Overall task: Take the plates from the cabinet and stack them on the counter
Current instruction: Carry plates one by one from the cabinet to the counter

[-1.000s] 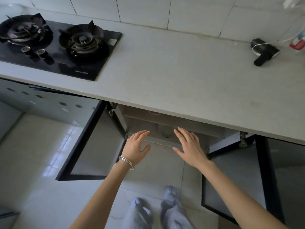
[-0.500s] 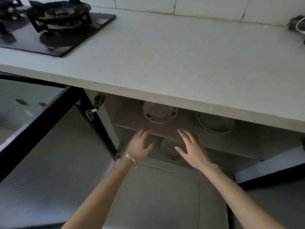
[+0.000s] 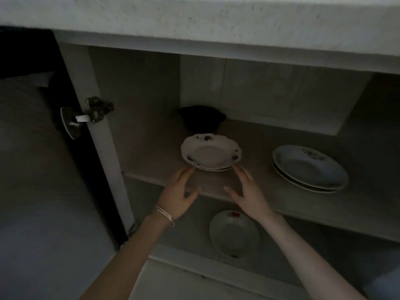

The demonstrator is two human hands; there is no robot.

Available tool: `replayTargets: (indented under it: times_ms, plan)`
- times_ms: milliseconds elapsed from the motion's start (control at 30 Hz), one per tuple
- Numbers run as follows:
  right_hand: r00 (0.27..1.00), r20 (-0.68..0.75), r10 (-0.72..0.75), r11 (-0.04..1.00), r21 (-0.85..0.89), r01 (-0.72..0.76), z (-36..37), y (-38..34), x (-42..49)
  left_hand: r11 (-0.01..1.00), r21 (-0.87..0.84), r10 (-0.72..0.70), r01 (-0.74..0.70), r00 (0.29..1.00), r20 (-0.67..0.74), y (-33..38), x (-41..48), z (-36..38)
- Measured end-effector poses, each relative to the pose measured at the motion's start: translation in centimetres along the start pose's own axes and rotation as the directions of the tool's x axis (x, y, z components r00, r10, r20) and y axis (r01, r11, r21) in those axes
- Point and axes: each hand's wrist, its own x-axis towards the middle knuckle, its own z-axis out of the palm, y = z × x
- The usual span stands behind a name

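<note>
the job looked barely begun to me: every plate i could see sat inside the cabinet (image 3: 101, 152), and the front strip of the counter (image 3: 216, 18) above it, the only part in view, carried none, so all the lifting and stacking seemed left to do. from the left, past the door hinge (image 3: 91, 114), the upper shelf (image 3: 287, 198) held the small plates (image 3: 211, 155), two flowered ones stacked one on the other, just in front of a dark bowl (image 3: 202, 119). below them, on the cabinet floor, lay a single plate (image 3: 234, 232), partly under my right forearm. well to the right on the upper shelf lay the large plates (image 3: 309, 167), also stacked, at least two of them. the small plates sat between my hands and a little beyond them. my left hand (image 3: 177, 195), bangles (image 3: 165, 215) at the wrist, was spread flat with its fingertips at the near left rim of that stack. my right hand (image 3: 249, 191) was spread the same way, its fingertips at the near right rim. neither hand held anything, and in the dim light i could not tell whether the fingertips touched the china or stopped just short. i judged the small plates to be the first to come out.
</note>
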Motion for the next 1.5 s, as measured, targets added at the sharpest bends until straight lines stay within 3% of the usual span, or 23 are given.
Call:
replayTargets:
  times_ms: [200, 367, 800, 1133, 1300, 1500]
  plan:
    - [0.987, -0.079, -0.139, 0.989, -0.068, 0.134, 3.0, 1.3, 3.7, 0.998, -0.037, 0.046, -0.048, 0.997, -0.058, -2.4, 1.4, 0.9]
    - [0.976, -0.175, -0.130, 0.983, -0.149, 0.104, 3.1, 2.3, 6.1, 0.996, -0.066, 0.051, -0.056, 0.995, -0.082, -3.3, 1.8, 0.9]
    - [0.981, -0.118, -0.153, 0.987, 0.025, 0.157, 0.8, 1.6, 3.1, 0.989, -0.120, 0.068, -0.083, 0.990, -0.124, -2.8, 1.1, 0.0]
    - [0.970, -0.145, -0.194, 0.972, 0.107, 0.211, -1.1, 1.4, -2.5, 0.910, -0.404, -0.131, 0.095, 0.989, -0.062, -0.3, -0.3, 1.3]
    - [1.000, 0.003, 0.026, 0.961, 0.276, -0.026, -2.0, 1.1, -2.3, 0.897, -0.415, -0.181, 0.151, 0.983, -0.034, 0.0, 0.2, 1.3]
    - [0.969, 0.068, 0.236, 0.902, 0.355, -0.245, -1.7, 0.5, 0.0, 0.901, -0.401, -0.164, 0.165, 0.986, 0.037, 0.3, 2.7, 1.1]
